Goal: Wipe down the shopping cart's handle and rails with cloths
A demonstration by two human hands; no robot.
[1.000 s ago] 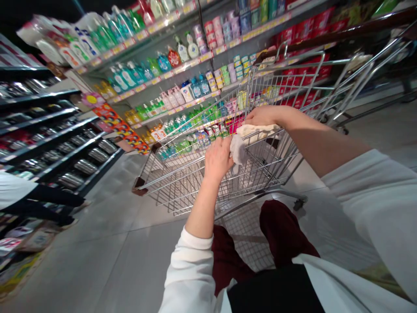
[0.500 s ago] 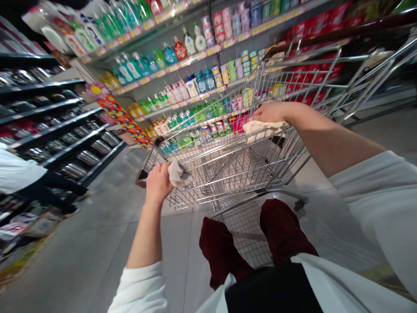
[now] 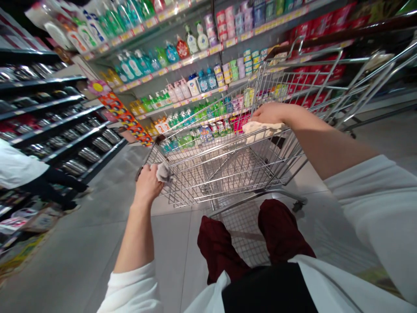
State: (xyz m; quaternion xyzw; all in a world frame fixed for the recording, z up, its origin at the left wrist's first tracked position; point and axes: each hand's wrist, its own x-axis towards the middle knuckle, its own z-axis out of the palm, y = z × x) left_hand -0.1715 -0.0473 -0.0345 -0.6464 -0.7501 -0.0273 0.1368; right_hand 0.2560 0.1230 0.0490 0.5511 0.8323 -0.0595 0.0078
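A metal shopping cart [image 3: 224, 174] stands sideways in front of me, its wire basket holding no goods that I can see. My left hand [image 3: 149, 182] is closed around a crumpled grey cloth [image 3: 165, 173] at the left corner of the basket's near top rail. My right hand [image 3: 269, 114] is closed over a cream cloth [image 3: 262, 129], which lies across the near rail farther right. The fingertips of my right hand are partly hidden behind the cloth and the wrist.
Shelves of pump bottles [image 3: 177, 89] and stacked tubs [image 3: 228, 26] rise behind the cart. More carts [image 3: 352, 82] are nested at the right. Metal ware fills dark shelves [image 3: 78, 134] at the left, where a person in a white top [image 3: 19, 167] stands. Grey tiled floor [image 3: 107, 226] lies below.
My left hand has slid left along the rail with the grey cloth, reaching the basket's corner. My right hand and the cream cloth have stayed nearly in place.
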